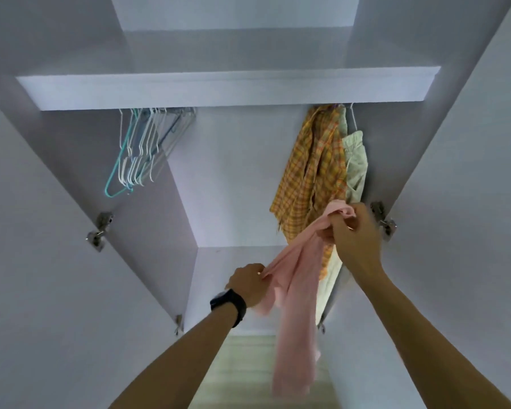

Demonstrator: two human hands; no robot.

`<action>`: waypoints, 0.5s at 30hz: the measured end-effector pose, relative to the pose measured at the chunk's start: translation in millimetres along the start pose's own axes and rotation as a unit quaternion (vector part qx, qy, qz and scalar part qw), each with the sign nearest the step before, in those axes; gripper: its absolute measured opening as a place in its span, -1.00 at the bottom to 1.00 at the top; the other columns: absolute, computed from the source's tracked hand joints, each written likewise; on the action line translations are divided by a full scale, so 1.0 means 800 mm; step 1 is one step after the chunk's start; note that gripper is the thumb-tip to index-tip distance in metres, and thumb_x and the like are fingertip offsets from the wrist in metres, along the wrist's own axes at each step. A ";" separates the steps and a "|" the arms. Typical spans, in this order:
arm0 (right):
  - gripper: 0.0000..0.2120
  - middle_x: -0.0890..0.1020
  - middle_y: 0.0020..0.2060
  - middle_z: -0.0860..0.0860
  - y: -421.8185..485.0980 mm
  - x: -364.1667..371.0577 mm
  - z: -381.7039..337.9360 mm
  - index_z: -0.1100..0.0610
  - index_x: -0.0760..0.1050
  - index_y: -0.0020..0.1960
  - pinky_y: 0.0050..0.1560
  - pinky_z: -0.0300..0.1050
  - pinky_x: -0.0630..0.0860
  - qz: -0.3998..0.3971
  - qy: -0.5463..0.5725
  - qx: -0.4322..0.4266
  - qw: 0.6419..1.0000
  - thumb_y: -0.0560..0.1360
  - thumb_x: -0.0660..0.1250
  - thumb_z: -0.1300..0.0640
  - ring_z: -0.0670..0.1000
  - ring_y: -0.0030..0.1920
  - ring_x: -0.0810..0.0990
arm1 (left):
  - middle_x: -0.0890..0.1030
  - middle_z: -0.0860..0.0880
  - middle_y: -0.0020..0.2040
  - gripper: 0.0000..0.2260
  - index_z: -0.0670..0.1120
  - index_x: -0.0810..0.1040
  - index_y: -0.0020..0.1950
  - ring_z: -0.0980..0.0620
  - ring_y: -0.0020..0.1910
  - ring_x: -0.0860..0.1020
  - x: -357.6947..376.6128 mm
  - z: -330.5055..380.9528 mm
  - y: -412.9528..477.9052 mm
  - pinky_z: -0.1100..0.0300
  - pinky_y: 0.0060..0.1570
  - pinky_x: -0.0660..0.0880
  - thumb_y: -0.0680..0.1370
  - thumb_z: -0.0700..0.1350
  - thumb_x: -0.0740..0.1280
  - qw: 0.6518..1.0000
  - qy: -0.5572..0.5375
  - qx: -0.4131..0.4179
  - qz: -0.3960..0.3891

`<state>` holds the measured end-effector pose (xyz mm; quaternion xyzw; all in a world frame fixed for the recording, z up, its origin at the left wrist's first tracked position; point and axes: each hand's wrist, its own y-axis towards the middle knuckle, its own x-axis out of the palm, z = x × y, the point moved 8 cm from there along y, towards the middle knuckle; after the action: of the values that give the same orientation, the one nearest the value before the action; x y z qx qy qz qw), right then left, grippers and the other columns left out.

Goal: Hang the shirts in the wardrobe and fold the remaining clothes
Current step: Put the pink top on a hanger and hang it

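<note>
View: head camera, facing the open wardrobe (189, 90) with smooth white panels.
Pink garment (295, 278): soft cloth, bunched into a rope between both hands, with its tail hanging limp before the wardrobe's right side.
Left hand (248, 283): fingers pinch the lower fold.
Right hand (356, 231): fingers are clenched round the bunched upper end.
Plaid shirt (310, 172): orange-yellow check, hung at the right.
Hangers (133, 149): thin, white and teal, clustered at the left.

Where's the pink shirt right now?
In the head view, right of centre: the pink shirt is stretched between the left hand and the right hand, below the yellow checked shirt hanging in the wardrobe.
</note>
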<state>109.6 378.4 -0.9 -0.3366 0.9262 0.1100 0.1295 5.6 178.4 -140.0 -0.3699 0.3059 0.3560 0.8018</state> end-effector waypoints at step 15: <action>-0.83 0.57 -0.24 0.07 -0.003 0.043 0.067 0.14 0.47 -0.07 -0.21 -0.05 0.43 -0.090 -0.094 0.011 0.991 0.59 0.26 0.05 0.09 -0.17 0.55 | 0.73 -0.05 -0.06 -0.87 -0.04 0.63 0.07 -0.01 -0.06 0.71 -0.175 -0.104 -0.069 0.06 -0.01 0.63 0.59 -0.22 0.34 0.954 -0.288 -0.055 0.066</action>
<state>94.8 371.5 -62.3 -0.4048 0.8772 0.1187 0.2293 -47.6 36.9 -58.7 -0.2742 0.0656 0.5163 0.8087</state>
